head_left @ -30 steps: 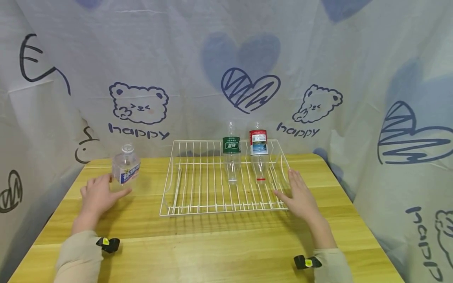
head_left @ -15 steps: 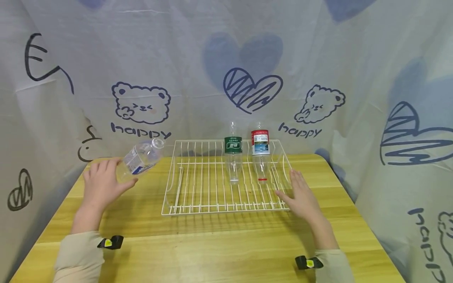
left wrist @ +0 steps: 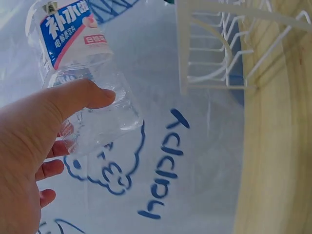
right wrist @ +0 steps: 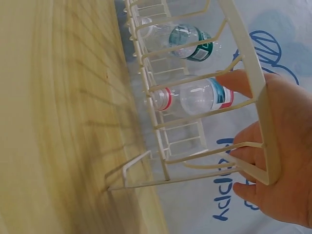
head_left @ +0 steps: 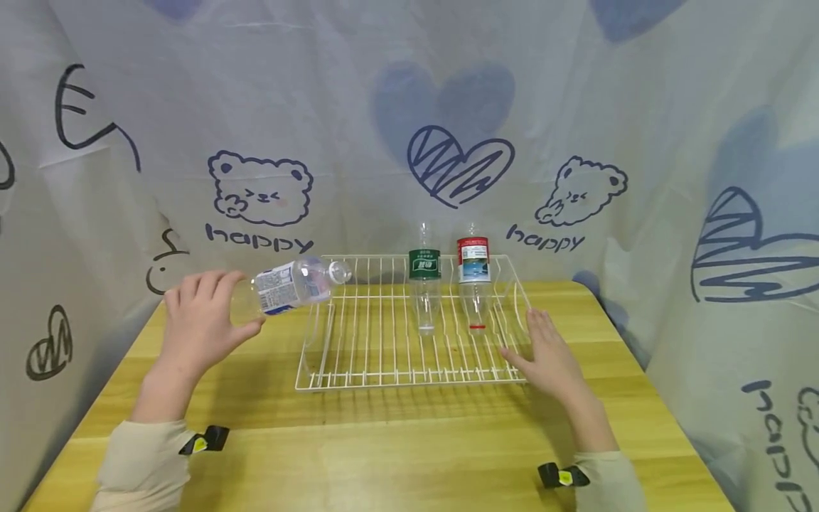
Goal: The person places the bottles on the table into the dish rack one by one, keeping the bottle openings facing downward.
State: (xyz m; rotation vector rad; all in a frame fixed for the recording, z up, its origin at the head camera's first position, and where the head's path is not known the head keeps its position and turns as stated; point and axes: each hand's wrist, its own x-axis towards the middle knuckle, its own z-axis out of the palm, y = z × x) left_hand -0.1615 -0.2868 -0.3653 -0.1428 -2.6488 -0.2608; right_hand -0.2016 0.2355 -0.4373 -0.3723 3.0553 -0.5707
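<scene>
My left hand (head_left: 201, 320) grips a clear plastic bottle (head_left: 297, 286) by its base end. The bottle, with a blue, white and pink label, is held nearly level above the table, its uncapped neck pointing right over the left end of a white wire rack (head_left: 367, 386). In the left wrist view my thumb lies across the bottle (left wrist: 109, 109); some fingers are partly hidden behind it. My right hand (head_left: 552, 359) rests at the rack's right front corner, fingers extended and thumb spread inward. Two clear bottles stand neck-down in the rack: one green-labelled (head_left: 425, 264), one red-labelled (head_left: 473, 260).
The rack stands on a wooden table (head_left: 384, 455), towards its back edge. Behind and at both sides hangs a pale curtain (head_left: 358, 171) with bear and heart drawings. The red-labelled bottle is the nearer one to my right hand.
My left hand has lifted the bottle off the left of the table and tipped it from upright to nearly level, moving it right towards the rack. The right hand has stayed in place.
</scene>
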